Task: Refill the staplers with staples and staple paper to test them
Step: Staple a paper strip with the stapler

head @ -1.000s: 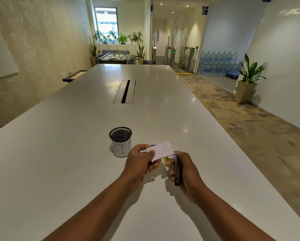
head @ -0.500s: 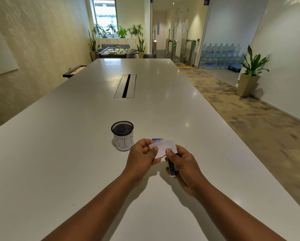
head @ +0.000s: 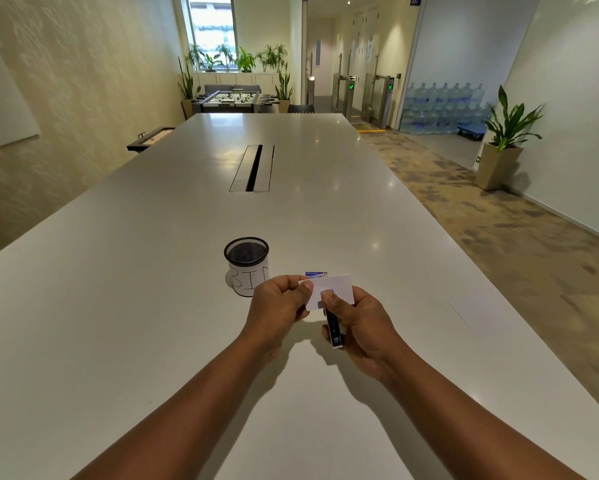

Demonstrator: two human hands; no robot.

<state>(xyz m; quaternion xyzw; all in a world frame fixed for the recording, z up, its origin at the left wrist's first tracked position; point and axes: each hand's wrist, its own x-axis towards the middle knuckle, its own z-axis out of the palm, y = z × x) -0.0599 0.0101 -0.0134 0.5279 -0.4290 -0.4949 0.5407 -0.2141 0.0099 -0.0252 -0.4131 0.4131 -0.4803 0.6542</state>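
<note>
Since a second ago, stapler [head: 333, 323] turns nose-first onto paper [head: 336, 289]; right hand [head: 364, 323] grips stapler, thumb on top; left hand [head: 277, 303] pinches paper edge. Test staple likely underway.

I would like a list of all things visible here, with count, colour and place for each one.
paper: one, white, held above the table between both hands
stapler: one, dark, in the right hand, its front end at the paper
mesh cup: one, black with a white label, on the table left of the paper
small box: one, blue, on the table behind the paper
table: one, white, long, with a slot in the middle
potted plant: one, green, by the right wall
left hand: pinches the paper's left edge
right hand: grips the stapler
</note>
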